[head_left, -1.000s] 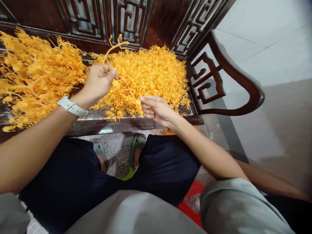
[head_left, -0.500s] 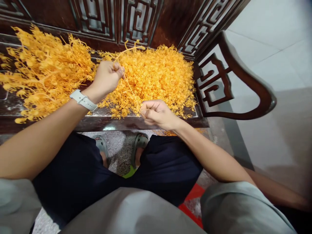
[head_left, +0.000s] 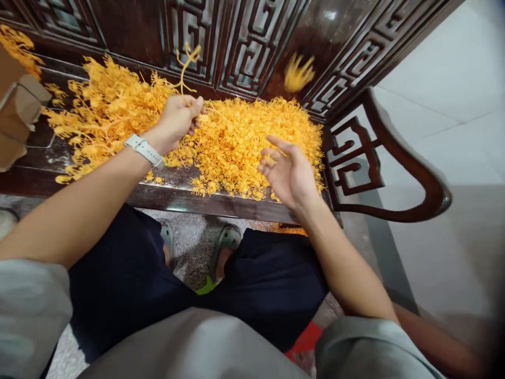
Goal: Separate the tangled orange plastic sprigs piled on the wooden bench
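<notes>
Left hand (head_left: 177, 120): thumb and fingers clamped together on a bare, forked yellow stem (head_left: 183, 71), its branched end sticking up toward the backrest; I can't tell how much of it runs on below the grip, since the yellow behind confuses it. Right hand (head_left: 290, 176): fingers loosely apart, palm turned toward the left hand, over the near right part of the right pile (head_left: 240, 142); I see nothing gripped there and take the yellow between the fingers for pile showing through. Beyond that hand, a blurred yellow tuft (head_left: 299, 72) shows against the carved backrest (head_left: 134, 31), seemingly in the air and clear of the fingers. I read the step as stripping: frilled tufts parted from the stem and tossed onto the right pile, this stem looking near done. The next move, in my judgement, calls for the left grip to let the stem go well away from the tufts, then a fresh branch taken from the left pile (head_left: 114, 110), just beside the left forearm, where longer stalks show. Both piles sit on the dark wood surface (head_left: 177, 179), pale dust near its front edge. Farther out: cardboard box (head_left: 8, 73) at far left, curved armrest (head_left: 437, 199) at right.
</notes>
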`<act>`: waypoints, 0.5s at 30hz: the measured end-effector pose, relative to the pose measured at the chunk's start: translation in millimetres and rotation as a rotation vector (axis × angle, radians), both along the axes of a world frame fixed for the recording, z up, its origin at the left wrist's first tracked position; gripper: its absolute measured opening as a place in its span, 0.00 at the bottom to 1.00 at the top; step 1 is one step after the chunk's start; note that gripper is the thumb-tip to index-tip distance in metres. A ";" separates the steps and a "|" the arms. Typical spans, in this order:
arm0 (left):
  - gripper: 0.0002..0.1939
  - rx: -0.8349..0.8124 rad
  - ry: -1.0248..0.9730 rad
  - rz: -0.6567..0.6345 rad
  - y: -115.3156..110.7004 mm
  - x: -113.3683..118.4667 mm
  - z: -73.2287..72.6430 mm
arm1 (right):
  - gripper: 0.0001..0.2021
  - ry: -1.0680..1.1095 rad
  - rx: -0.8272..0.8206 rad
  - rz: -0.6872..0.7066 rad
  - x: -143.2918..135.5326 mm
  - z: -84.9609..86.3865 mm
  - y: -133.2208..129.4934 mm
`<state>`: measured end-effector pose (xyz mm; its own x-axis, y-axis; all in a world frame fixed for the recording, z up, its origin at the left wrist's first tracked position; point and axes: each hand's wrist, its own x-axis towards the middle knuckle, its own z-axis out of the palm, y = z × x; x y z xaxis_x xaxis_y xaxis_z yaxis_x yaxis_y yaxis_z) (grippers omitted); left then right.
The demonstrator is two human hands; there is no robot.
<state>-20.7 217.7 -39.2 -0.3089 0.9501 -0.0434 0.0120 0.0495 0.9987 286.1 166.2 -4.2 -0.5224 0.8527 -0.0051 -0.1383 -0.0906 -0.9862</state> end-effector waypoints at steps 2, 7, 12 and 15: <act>0.17 -0.027 -0.039 -0.042 -6.8 16.3 1.3 | 0.17 0.016 -0.199 -0.330 7.1 -6.0 21.8; 0.14 0.005 -0.236 -0.165 -24.7 46.2 11.0 | 0.16 -0.018 -0.380 -0.281 -3.0 -11.0 11.5; 0.08 0.017 -0.293 -0.237 -49.6 78.0 21.0 | 0.22 -0.022 -0.246 -0.012 -34.0 -4.7 -23.8; 0.05 0.026 -0.249 -0.266 -57.7 89.0 21.9 | 0.27 0.032 -0.236 -0.027 -37.5 -4.5 -27.7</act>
<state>68.3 159.9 -17.3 -0.0334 0.9976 -0.0606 -0.2222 0.0517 0.9736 248.6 138.6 -8.7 -0.5026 0.8434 -0.1899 -0.1746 -0.3142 -0.9332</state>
